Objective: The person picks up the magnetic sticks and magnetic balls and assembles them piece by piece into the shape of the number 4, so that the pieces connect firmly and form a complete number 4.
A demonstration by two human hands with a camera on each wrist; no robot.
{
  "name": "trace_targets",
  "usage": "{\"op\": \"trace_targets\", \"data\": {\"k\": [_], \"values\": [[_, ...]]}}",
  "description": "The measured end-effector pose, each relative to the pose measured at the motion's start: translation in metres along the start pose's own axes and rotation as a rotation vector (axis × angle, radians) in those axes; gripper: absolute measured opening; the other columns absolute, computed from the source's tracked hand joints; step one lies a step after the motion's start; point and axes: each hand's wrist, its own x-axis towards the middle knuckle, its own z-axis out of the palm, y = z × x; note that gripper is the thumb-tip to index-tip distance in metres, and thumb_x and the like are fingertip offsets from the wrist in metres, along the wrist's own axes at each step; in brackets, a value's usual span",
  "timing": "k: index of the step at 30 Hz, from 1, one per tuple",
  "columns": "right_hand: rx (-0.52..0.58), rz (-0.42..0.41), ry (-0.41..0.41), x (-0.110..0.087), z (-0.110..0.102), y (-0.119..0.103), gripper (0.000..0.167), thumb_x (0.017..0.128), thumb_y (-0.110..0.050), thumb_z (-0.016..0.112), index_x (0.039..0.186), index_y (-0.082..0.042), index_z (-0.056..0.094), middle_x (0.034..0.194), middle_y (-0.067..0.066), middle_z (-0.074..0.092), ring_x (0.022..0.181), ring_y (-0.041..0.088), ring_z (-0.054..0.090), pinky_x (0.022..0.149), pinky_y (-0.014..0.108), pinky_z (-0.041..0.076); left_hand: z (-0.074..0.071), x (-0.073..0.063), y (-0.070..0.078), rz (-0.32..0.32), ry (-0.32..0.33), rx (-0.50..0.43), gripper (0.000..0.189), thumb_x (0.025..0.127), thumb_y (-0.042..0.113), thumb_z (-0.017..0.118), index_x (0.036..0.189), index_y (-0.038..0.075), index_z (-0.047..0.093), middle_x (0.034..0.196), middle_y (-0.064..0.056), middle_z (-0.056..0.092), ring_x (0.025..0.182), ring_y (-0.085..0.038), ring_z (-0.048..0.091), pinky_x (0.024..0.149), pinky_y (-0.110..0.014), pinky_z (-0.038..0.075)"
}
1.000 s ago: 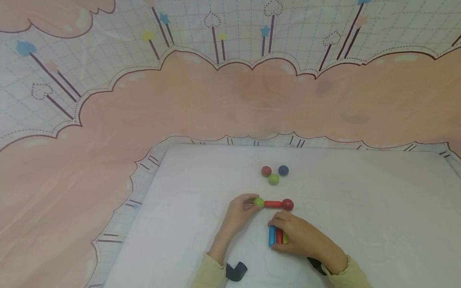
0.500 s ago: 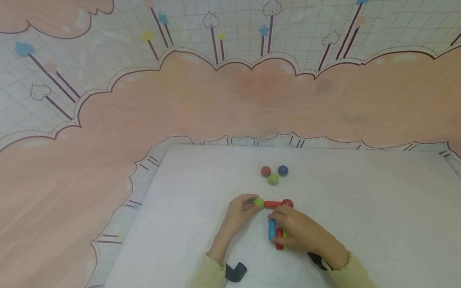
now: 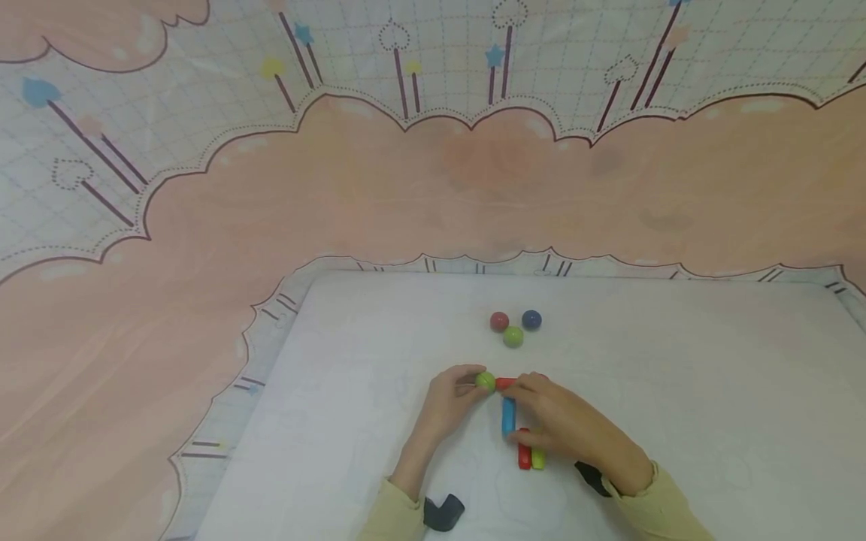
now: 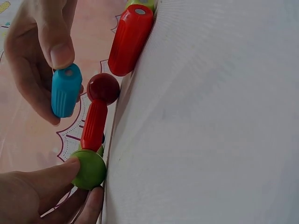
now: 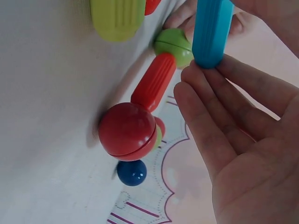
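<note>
My left hand point(image 3: 448, 398) pinches a green ball point(image 4: 89, 171) between thumb and fingers. A red magnetic rod point(image 4: 95, 126) joins that ball to a dark red ball point(image 5: 127, 130), forming one straight piece on the white table. Between the thumb and fingertips of my right hand point(image 3: 575, 422) is a blue magnetic rod point(image 4: 66, 93), held by its two ends. It hangs above the table on the near side of the joined piece. In the head view the right hand covers most of the dark red ball.
A loose red rod point(image 3: 524, 451) and a yellow-green rod point(image 3: 537, 458) lie side by side below the right hand. Farther back sit a red ball point(image 3: 499, 321), a blue ball point(image 3: 531, 320) and a green ball point(image 3: 513, 336). The white table point(image 3: 352, 451) meets a patterned cloth point(image 3: 406, 195).
My right hand has lifted the blue rod out from beside the red and yellow-green rods and carried it forward toward the joined piece. My left hand stays on the green ball.
</note>
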Motion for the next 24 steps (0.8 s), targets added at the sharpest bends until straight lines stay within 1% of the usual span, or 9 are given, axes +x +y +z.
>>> {"op": "trace_targets", "data": {"k": [3, 7, 13, 19, 24], "values": [[-0.009, -0.009, 0.014, 0.001, 0.000, 0.001, 0.053, 0.081, -0.031, 0.083, 0.123, -0.004, 0.066, 0.116, 0.002, 0.062, 0.101, 0.013, 0.057, 0.092, 0.034, 0.055, 0.000, 0.000, 0.000, 0.001, 0.000, -0.009, 0.036, 0.093, 0.024, 0.069, 0.126, 0.010, 0.065, 0.123, -0.011, 0.068, 0.109, -0.025, 0.069, 0.092, -0.033, 0.056], [-0.017, -0.033, 0.052, 0.003, -0.002, 0.003, 0.053, 0.079, -0.030, 0.084, 0.122, -0.004, 0.066, 0.114, 0.001, 0.062, 0.100, 0.013, 0.057, 0.090, 0.033, 0.056, 0.000, 0.000, -0.001, 0.006, 0.002, -0.015, 0.036, 0.093, 0.023, 0.069, 0.126, 0.009, 0.065, 0.123, -0.012, 0.068, 0.108, -0.026, 0.069, 0.092, -0.033, 0.056], [-0.011, -0.058, 0.108, 0.007, -0.004, 0.005, 0.052, 0.079, -0.027, 0.084, 0.122, -0.005, 0.066, 0.115, 0.002, 0.062, 0.104, 0.014, 0.059, 0.092, 0.033, 0.055, 0.000, -0.001, -0.001, 0.007, 0.002, -0.008, 0.037, 0.094, 0.026, 0.068, 0.127, 0.009, 0.064, 0.124, -0.012, 0.068, 0.109, -0.026, 0.069, 0.093, -0.034, 0.056], [0.005, -0.042, 0.131, 0.012, -0.006, 0.004, 0.054, 0.079, -0.024, 0.085, 0.124, -0.003, 0.065, 0.121, 0.007, 0.062, 0.108, 0.019, 0.061, 0.095, 0.036, 0.055, 0.000, -0.001, -0.001, 0.005, 0.006, -0.008, 0.037, 0.094, 0.026, 0.068, 0.127, 0.010, 0.064, 0.124, -0.011, 0.067, 0.110, -0.025, 0.069, 0.093, -0.033, 0.056], [0.011, -0.033, 0.139, 0.016, -0.007, 0.003, 0.055, 0.079, -0.023, 0.085, 0.126, -0.002, 0.064, 0.122, 0.009, 0.062, 0.109, 0.020, 0.061, 0.095, 0.037, 0.055, 0.000, 0.000, -0.003, 0.003, 0.008, -0.014, 0.038, 0.094, 0.028, 0.068, 0.127, 0.010, 0.064, 0.125, -0.012, 0.067, 0.110, -0.026, 0.068, 0.093, -0.033, 0.056]]}}
